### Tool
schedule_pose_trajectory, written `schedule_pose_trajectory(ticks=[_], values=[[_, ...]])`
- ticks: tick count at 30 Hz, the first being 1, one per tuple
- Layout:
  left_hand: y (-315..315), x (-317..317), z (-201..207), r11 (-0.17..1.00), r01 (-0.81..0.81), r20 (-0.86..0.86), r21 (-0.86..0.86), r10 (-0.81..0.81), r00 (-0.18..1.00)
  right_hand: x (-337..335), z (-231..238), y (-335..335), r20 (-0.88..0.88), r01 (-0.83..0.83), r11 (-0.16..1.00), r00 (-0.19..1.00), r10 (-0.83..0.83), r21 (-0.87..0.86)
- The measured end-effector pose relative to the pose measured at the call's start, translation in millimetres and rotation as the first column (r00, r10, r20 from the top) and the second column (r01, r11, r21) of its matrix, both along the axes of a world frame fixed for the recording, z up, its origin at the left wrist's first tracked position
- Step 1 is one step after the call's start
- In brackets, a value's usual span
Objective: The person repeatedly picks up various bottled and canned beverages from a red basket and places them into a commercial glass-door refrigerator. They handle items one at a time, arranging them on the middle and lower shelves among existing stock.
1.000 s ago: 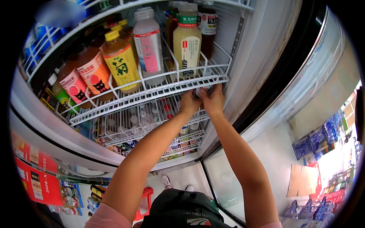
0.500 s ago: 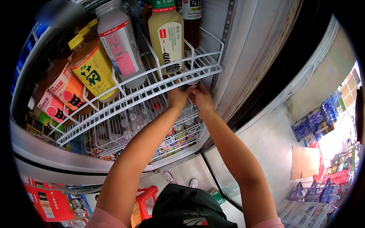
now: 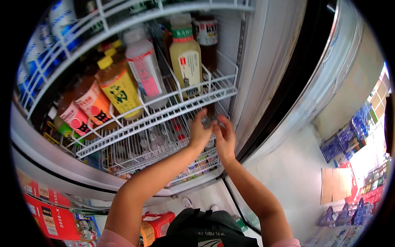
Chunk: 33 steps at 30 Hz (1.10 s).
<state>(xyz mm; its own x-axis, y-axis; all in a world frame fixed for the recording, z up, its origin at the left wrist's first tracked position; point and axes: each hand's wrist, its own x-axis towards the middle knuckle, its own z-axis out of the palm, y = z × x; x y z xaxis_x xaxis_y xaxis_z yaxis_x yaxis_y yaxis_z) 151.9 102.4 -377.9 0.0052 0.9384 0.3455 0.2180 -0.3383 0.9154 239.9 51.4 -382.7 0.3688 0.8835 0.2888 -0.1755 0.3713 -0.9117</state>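
Your left hand (image 3: 200,132) and right hand (image 3: 224,140) meet with fingers curled just under the front rail of the white wire cooler shelf (image 3: 164,113), pinching something small and dark I cannot identify; both sit equally near. That rail runs left to right directly above your knuckles. Above it stand a pale-yellow bottle with green cap (image 3: 186,61), a white bottle with pink label (image 3: 144,70) and an amber bottle with yellow label (image 3: 117,88).

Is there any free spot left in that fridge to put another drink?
The upper wire shelf looks bare along its right front corner, beside the pale yellow bottle and the fridge's inner wall. Left of that, bottles stand packed. The left hand and right hand fill the gap beneath.
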Motion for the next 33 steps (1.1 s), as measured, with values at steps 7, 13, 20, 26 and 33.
schedule_pose_trajectory(ticks=[7,13,20,26,33], values=[[-77.4,-3.6,139.6,0.894,0.448,0.305,0.021,-0.432,0.849,-5.2,128.1,-37.3,0.116,0.040,0.930,0.989,-0.089,0.366],[-40.5,-14.6,227.7,0.891,0.276,0.059,0.361,-0.317,0.947,-10.7,232.2,-1.2,-0.045,0.074,0.888,0.997,-0.061,0.455],[-20.9,-21.9,248.7,0.909,0.167,-0.102,0.381,-0.139,0.985,6.5,263.1,66.6,0.269,0.256,0.882,0.886,-0.378,0.395],[-6.0,-14.2,249.4,0.939,0.174,-0.247,0.297,-0.101,0.964,10.7,260.1,112.6,0.489,0.322,0.848,0.706,-0.512,0.422],[-15.1,-18.4,251.7,0.935,0.252,-0.336,0.251,-0.160,0.928,20.1,258.0,136.5,0.704,0.279,0.866,0.503,-0.500,0.415]])
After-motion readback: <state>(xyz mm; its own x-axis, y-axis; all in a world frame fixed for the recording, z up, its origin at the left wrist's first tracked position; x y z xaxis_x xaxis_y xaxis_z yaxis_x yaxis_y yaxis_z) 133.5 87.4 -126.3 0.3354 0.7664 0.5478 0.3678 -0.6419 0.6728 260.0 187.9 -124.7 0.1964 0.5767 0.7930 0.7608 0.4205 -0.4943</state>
